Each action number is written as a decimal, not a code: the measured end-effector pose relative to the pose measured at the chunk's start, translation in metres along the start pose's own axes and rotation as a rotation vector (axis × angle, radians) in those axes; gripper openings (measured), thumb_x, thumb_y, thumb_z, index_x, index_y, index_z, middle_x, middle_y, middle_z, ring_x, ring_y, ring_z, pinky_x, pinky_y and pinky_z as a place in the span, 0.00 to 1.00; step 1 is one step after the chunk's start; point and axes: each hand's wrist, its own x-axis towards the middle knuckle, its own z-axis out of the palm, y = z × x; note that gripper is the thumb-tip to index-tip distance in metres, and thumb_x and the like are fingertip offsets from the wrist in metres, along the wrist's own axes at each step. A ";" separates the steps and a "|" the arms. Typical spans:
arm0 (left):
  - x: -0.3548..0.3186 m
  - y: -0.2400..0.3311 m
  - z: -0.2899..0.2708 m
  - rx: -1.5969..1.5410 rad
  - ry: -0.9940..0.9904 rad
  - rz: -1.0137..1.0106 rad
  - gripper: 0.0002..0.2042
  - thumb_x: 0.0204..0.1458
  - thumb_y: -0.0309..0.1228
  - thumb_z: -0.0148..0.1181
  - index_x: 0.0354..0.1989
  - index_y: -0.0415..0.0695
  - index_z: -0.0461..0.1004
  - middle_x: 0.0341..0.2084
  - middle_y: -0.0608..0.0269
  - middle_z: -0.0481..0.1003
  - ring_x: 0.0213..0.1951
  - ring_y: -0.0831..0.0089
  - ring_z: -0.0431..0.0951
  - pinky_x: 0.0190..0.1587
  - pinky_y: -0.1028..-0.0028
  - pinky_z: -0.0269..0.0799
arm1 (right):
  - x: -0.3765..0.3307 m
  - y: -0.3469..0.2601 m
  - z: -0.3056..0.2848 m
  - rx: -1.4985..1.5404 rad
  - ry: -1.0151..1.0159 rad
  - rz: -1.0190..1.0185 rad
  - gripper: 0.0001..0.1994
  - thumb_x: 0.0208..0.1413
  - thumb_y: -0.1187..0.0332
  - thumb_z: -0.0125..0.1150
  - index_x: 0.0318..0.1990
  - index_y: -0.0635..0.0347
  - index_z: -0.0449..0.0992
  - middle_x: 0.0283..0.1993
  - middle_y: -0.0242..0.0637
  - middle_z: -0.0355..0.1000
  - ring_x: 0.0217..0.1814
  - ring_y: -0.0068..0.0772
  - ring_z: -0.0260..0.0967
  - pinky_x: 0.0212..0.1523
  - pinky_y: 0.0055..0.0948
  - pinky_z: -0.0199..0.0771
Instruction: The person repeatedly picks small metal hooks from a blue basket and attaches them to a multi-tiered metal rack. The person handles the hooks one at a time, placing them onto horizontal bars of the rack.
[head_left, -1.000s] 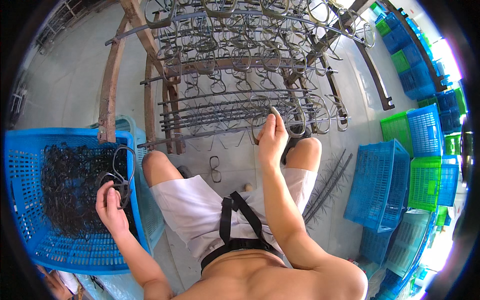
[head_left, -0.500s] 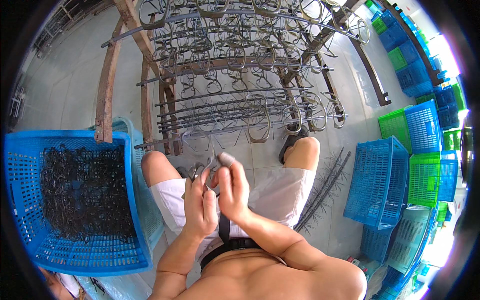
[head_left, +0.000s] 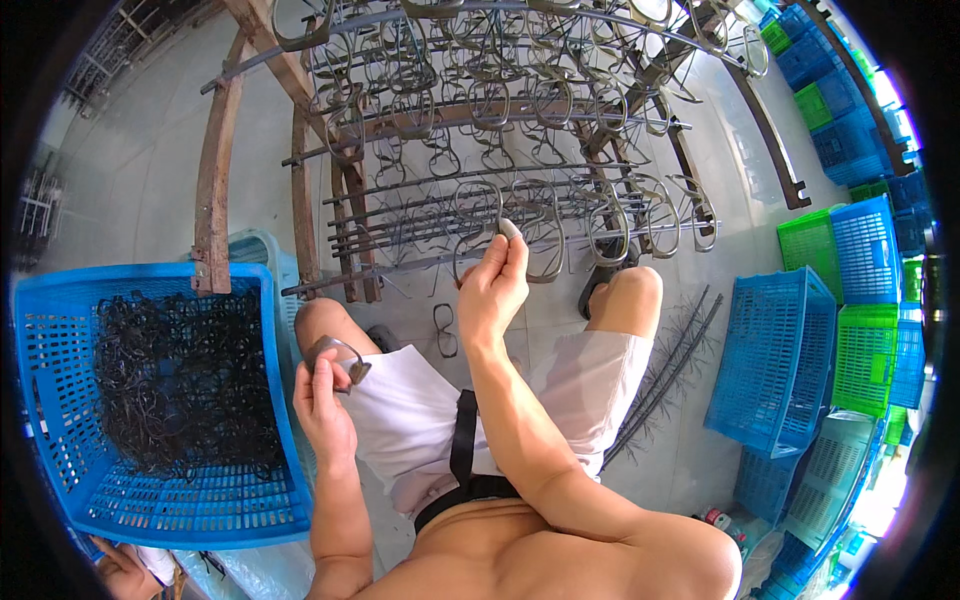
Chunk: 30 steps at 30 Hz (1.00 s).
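Observation:
My right hand (head_left: 495,285) reaches forward to the lowest front rod (head_left: 400,270) of a rack. Its fingers pinch an eyeglass frame (head_left: 459,262) against the rod, to the left of the frames hanging there. A grey cover (head_left: 510,229) sits on one of its fingertips. By my left knee, my left hand (head_left: 325,400) is closed around another dark eyeglass frame (head_left: 356,368); whether it holds more than one I cannot tell. A blue basket (head_left: 285,400) to my left holds a tangled heap of dark eyeglass frames (head_left: 185,390).
Wooden posts (head_left: 215,190) carry several rods of hanging frames. One frame (head_left: 445,330) lies on the floor between my feet. Spiky rods (head_left: 660,385) lie right of my leg. Blue baskets (head_left: 770,360) and green baskets (head_left: 865,350) are stacked at the right. Part of another person (head_left: 130,570) shows at lower left.
My hands were together over my lap and have parted. The right has moved forward to the rod with an eyeglass frame; the left has drawn back leftward, still holding one.

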 end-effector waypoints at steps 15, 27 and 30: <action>0.005 -0.003 0.006 0.076 0.003 -0.076 0.18 0.61 0.45 0.36 0.47 0.43 0.62 0.12 0.64 0.65 0.09 0.78 0.62 0.12 0.81 0.58 | -0.003 -0.025 0.005 0.250 -0.152 0.206 0.14 0.63 0.65 0.43 0.51 0.63 0.67 0.18 0.25 0.53 0.13 0.15 0.53 0.12 0.22 0.63; 0.003 0.005 0.002 -0.428 -0.274 -0.214 0.15 0.48 0.18 0.52 0.44 0.44 0.61 0.34 0.61 0.68 0.36 0.68 0.71 0.39 0.71 0.67 | -0.014 -0.017 0.013 -0.251 -0.249 -0.048 0.17 0.62 0.64 0.46 0.54 0.62 0.67 0.15 0.36 0.65 0.14 0.24 0.63 0.16 0.27 0.64; 0.003 0.002 0.004 -0.386 -0.271 -0.188 0.15 0.48 0.16 0.53 0.44 0.42 0.62 0.34 0.61 0.69 0.37 0.67 0.74 0.40 0.71 0.69 | -0.008 -0.007 0.009 -0.324 -0.264 -0.113 0.17 0.62 0.64 0.47 0.54 0.62 0.66 0.15 0.35 0.65 0.15 0.24 0.65 0.17 0.26 0.66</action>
